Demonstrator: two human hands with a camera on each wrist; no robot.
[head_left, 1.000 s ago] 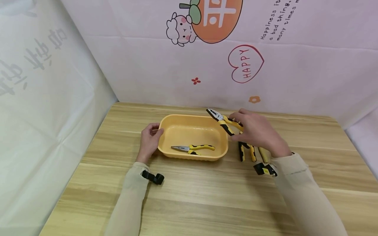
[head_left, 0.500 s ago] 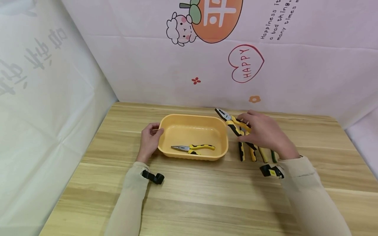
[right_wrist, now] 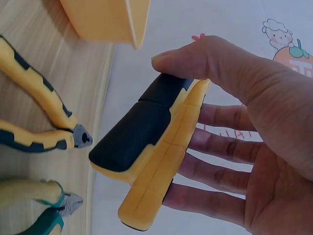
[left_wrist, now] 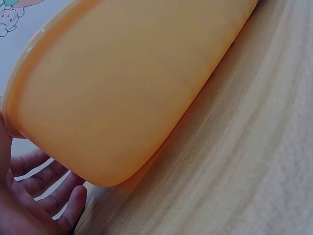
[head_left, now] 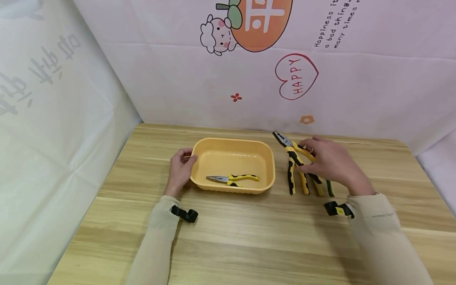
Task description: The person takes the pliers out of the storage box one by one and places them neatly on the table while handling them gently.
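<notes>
My right hand point(head_left: 333, 162) grips a pair of combination pliers point(head_left: 284, 138) by their yellow-and-black handles, raised to the right of the yellow plastic box point(head_left: 231, 160). In the right wrist view, the thumb and fingers pinch the handle grips point(right_wrist: 156, 152) from opposite sides. At the box's left end my left hand point(head_left: 181, 170) holds the rim, thumb on top and fingers against the outer wall. Long-nose pliers point(head_left: 228, 179) with yellow-and-black handles lie inside the box along its near wall.
On the wooden table point(head_left: 228, 241), right of the box, lie more yellow-and-black pliers point(right_wrist: 51, 98), partly covered by the held pair in the head view. Beside them are pliers with green-and-cream handles point(right_wrist: 51, 215). A printed white cloth point(head_left: 178, 83) hangs behind the table.
My right hand has moved right with the combination pliers, from over the box's right edge to above the pliers on the table. The left hand and the box stay where they were.
</notes>
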